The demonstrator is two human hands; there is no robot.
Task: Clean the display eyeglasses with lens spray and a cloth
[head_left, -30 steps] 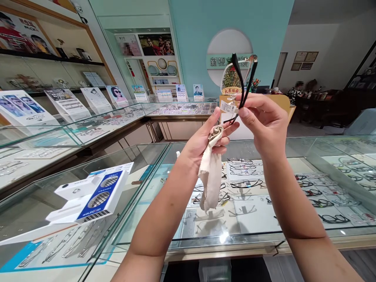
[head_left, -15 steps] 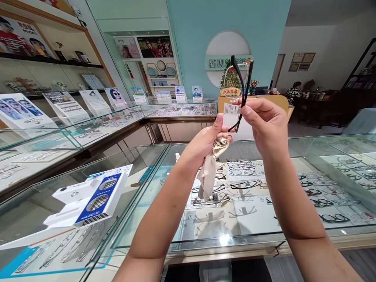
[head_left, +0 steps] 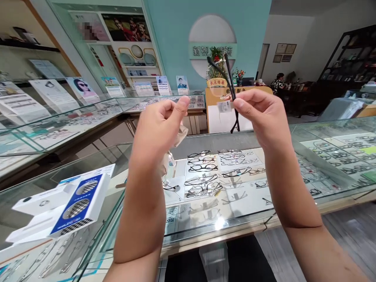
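Raised above the glass display case, my right hand (head_left: 264, 113) pinches a pair of eyeglasses (head_left: 232, 84) with dark temples. The glasses are held up on end, and a small white tag (head_left: 225, 106) shows near my fingertips. Off to the left, my left hand (head_left: 160, 125) is closed, its thumb resting over curled fingers. A cream cleaning cloth (head_left: 181, 137) hangs from it, mostly hidden behind the hand and wrist. Between my left hand and the glasses there is a clear gap.
Below my hands, a glass display case (head_left: 211, 227) holds rows of eyeglasses (head_left: 202, 190). A white and blue cardboard display box (head_left: 76, 203) stands on the glass at left. Upright advertising cards (head_left: 82, 89) line the far counter. A person (head_left: 277, 83) sits at the back right.
My left hand has moved left, away from the glasses, with the cloth in it. My right hand still holds the glasses. The view has shifted to the right.
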